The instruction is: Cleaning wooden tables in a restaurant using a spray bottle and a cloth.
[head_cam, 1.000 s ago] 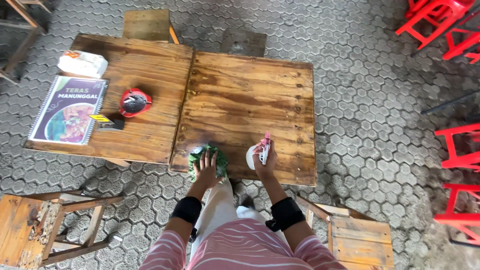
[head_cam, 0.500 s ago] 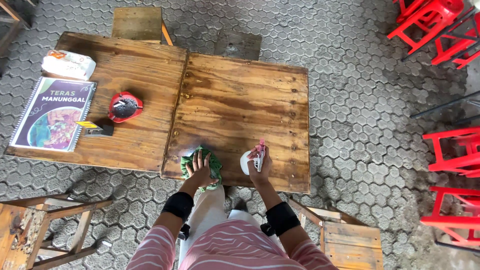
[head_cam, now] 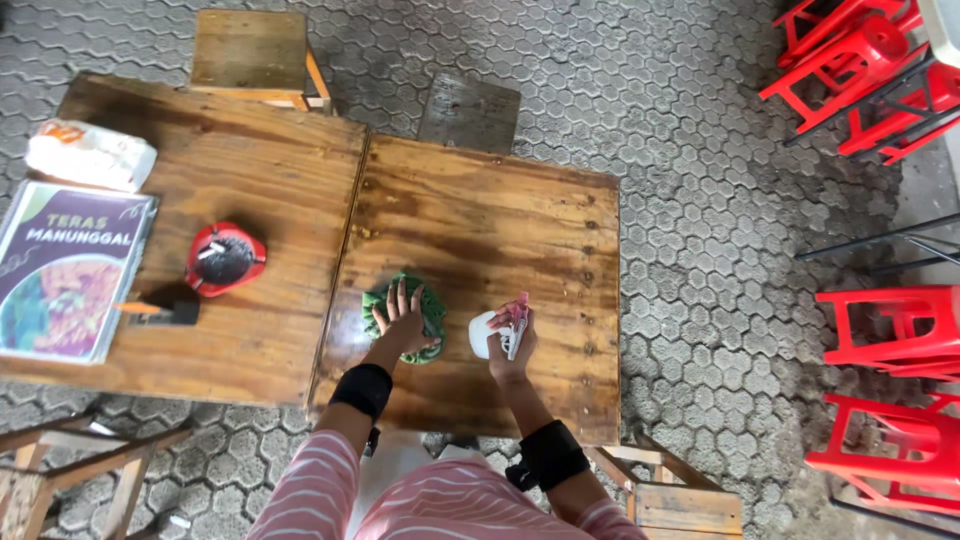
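Cloth (head_cam: 418,305) is lying near our worktop (head_cam: 480,215) edge; we are pressing left hand (head_cam: 404,322) flat, grip released. Right hand (head_cam: 512,345) is grasping spray bottle (head_cam: 497,333). We are judging broad, overlapping strokes best.

Soft, even daylight, faint shadows, sharp focus, slight wide-angle bending at edges.

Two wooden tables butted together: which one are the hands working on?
The right-hand square wooden table. The left hand presses a green cloth on it; the right hand holds a white spray bottle. The left wooden table carries only tableware.
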